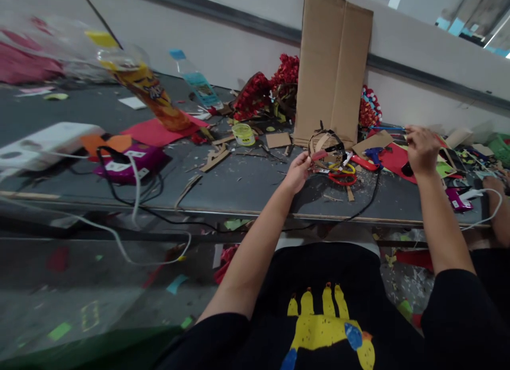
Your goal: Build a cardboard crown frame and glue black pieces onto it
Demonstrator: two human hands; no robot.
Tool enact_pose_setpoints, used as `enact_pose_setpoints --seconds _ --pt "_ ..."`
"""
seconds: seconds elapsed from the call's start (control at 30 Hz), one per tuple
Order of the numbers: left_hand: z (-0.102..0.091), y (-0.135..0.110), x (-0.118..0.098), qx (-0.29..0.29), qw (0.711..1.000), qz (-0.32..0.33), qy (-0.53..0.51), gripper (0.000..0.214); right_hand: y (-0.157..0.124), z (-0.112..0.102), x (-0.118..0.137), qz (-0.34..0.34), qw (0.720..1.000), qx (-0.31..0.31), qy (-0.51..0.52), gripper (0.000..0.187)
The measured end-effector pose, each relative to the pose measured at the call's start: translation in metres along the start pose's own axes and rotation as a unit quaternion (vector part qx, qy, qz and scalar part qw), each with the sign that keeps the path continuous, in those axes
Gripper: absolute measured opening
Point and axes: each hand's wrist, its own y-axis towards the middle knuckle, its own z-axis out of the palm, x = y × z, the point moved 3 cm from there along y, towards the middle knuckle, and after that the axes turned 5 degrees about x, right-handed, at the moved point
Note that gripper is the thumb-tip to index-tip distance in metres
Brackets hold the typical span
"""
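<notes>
My outstretched left hand (299,172) pinches a thin, dark ring (337,147) near red-handled scissors (341,183); my raised right hand (423,149) grips a slim blue stick (390,128). Tall brown cardboard (334,67) stands behind the ring.

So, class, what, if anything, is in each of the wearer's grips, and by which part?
Left grip: a dark ring, seemingly by its left edge. Right grip: a blue stick, apparently by its right end.
</notes>
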Motion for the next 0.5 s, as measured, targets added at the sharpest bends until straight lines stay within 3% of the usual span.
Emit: enact_pose_setpoints --seconds 0.2,0.5 --pt "-0.003 0.001 0.001 -0.005 1.000 0.001 0.007 0.028 -0.005 0.021 -0.014 0.006 1.000 0.015 0.013 0.025" --pt "-0.009 0.004 0.003 -0.038 0.999 0.007 0.001 0.026 -0.020 0.024 -0.013 -0.003 1.000 -0.013 0.012 0.023"
